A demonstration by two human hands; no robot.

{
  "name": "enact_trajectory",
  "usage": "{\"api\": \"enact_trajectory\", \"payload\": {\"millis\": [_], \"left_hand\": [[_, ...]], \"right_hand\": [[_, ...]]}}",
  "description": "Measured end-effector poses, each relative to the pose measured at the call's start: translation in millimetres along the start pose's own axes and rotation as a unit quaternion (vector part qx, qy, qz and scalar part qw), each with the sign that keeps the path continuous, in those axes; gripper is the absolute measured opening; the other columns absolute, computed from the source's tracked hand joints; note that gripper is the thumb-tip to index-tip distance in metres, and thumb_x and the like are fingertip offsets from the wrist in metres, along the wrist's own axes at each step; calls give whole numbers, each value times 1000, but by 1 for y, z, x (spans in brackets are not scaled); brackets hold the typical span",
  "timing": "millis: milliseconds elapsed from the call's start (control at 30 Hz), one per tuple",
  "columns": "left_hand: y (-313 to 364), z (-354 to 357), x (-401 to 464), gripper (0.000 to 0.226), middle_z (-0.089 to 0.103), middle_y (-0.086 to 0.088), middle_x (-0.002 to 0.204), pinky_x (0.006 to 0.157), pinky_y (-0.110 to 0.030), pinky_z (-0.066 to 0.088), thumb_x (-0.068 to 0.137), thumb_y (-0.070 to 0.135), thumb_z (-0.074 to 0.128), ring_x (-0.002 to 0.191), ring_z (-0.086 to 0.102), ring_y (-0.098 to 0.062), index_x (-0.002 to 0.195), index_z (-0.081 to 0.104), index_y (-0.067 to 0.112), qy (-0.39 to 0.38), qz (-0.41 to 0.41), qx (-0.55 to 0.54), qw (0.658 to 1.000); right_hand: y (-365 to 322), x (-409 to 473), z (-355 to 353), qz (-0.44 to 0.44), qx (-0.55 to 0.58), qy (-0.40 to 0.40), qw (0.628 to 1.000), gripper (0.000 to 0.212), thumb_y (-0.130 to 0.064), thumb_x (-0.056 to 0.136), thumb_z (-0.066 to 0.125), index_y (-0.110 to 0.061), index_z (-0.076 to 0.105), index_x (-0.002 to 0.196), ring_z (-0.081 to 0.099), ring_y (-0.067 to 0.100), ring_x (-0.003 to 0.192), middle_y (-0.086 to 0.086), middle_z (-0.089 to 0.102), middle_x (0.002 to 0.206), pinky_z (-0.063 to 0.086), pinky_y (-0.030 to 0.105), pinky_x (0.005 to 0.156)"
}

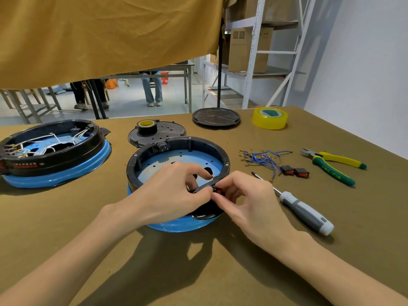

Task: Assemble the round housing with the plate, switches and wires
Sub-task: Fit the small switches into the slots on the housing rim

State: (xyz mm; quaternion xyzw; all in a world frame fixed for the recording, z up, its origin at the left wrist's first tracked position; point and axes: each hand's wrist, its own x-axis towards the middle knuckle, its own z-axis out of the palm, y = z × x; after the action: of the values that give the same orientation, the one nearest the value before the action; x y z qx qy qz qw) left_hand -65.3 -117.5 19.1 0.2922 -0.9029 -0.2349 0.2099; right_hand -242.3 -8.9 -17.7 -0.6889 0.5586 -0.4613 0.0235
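Beside my screwdriver (305, 212), pliers (333, 164) and blue wires (262, 159), both my left hand (172, 193) and right hand (247, 202) pinch a red switch (218, 191) at the round housing (176, 224)'s near rim.

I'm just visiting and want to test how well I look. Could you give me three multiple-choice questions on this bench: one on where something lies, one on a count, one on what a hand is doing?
1. Where does the screwdriver lie?
A. right of the near housing
B. inside the far housing
C. on the shelf

2. How many loose switches lie beside the blue wires?
A. none
B. two
C. five

3. What is the right hand doing?
A. lying flat on the table
B. holding the pliers
C. pinching a red switch at the housing's rim

Answers: 1 A, it lies on the table just right of the hands. 2 B, a pair sits side by side, showing red. 3 C, its fingertips close on the red part at the near rim, meeting the left hand; the pliers lie untouched.
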Motion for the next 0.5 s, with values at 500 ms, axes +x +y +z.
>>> {"api": "enact_trajectory", "payload": {"millis": [500], "left_hand": [[5, 5, -1, 32, 71, 12, 66, 63, -28, 56, 95, 49, 64, 67, 68, -4, 120, 68, 30, 35, -3, 17, 999]], "right_hand": [[-1, -4, -4, -6, -29, 11, 1000, 24, -20, 89, 77, -21, 79, 114, 65, 8, 88, -11, 68, 95, 53, 20, 74]]}}
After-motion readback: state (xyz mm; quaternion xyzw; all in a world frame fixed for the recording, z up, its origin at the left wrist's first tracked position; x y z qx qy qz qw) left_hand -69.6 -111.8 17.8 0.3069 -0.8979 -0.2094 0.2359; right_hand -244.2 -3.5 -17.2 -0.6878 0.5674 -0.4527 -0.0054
